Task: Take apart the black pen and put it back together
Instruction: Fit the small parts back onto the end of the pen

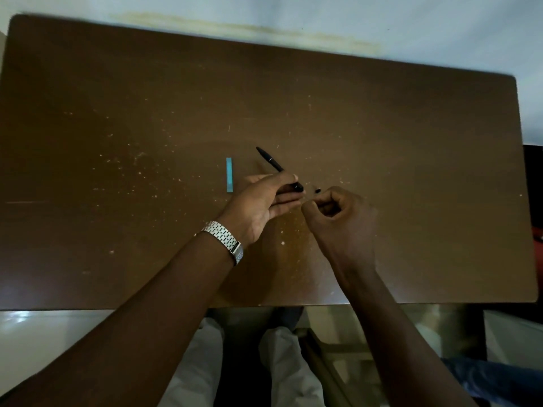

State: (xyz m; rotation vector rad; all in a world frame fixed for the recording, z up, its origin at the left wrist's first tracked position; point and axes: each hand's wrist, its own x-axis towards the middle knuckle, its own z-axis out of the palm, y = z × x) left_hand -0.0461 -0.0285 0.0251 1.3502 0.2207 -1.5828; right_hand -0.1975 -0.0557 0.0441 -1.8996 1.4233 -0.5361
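My left hand [261,201], with a metal watch on the wrist, holds a black pen barrel [269,159] that sticks out up and to the left past the fingers; its open end shows by the fingertips. My right hand [338,212] is curled shut just to the right, pinching a small black pen part [318,190] whose tip peeks out above the thumb. A short gap separates the small part from the barrel's end. Most of the small part is hidden inside the fist.
The brown table [411,171] is scratched and speckled. A light blue strip [229,174] lies flat just left of my left hand. The table's near edge runs below my forearms, with my knees under it. A dark and red object sits past the right edge.
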